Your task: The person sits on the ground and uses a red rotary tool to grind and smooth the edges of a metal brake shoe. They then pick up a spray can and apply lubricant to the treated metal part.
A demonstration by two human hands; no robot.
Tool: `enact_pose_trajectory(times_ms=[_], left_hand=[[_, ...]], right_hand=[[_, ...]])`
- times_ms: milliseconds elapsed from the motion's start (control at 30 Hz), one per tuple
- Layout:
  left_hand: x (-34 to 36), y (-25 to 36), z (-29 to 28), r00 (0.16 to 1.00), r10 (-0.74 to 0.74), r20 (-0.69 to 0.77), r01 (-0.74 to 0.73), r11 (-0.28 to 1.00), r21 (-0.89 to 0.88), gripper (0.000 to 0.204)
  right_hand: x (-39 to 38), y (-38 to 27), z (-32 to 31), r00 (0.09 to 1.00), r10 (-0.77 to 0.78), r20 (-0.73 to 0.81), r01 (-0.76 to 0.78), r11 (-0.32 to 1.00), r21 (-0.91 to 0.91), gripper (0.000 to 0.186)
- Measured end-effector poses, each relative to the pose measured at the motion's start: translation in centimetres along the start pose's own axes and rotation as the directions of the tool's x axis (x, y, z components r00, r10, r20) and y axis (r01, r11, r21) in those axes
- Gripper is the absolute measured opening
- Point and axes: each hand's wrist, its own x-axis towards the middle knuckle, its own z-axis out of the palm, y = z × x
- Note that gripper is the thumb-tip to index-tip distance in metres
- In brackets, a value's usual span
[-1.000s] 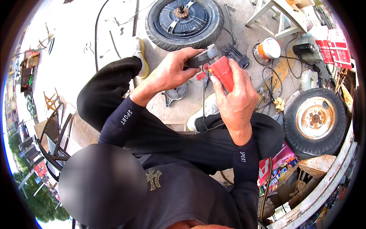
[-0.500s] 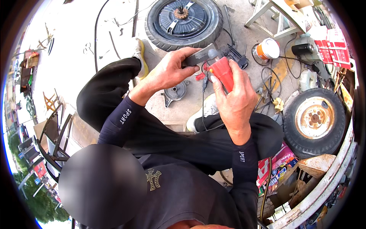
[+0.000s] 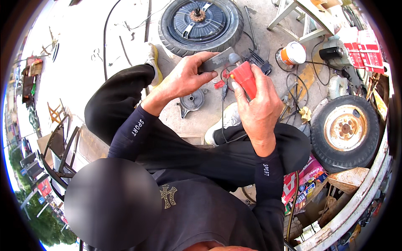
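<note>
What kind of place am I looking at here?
Probably an open-air repair spot, perhaps for vehicles. A tyred wheel with a small sprocket lies on the ground, a rusty-rimmed wheel sits at the right, and the right hand holds a red tool.

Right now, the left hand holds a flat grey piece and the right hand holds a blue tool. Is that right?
Not quite: the head view shows that the tool in the right hand is red, not blue. The left hand does hold a flat grey piece.
</note>
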Motion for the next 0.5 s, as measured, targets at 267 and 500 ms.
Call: enact_pose_trajectory(times_ms=[267, 500], left_hand=[[0.0, 0.4, -0.1, 0.997, -0.074, 0.027, 0.074, 0.997, -0.024, 0.053], [-0.1, 0.3, -0.3, 0.995, -0.100, 0.013, 0.101, 0.995, -0.014, 0.052]], right_hand=[[-0.2, -0.3, 0.1, 0.999, -0.050, -0.011, 0.050, 0.998, 0.039, 0.059], [0.1, -0.1, -0.1, 1.000, 0.001, -0.012, -0.001, 1.000, 0.020, 0.059]])
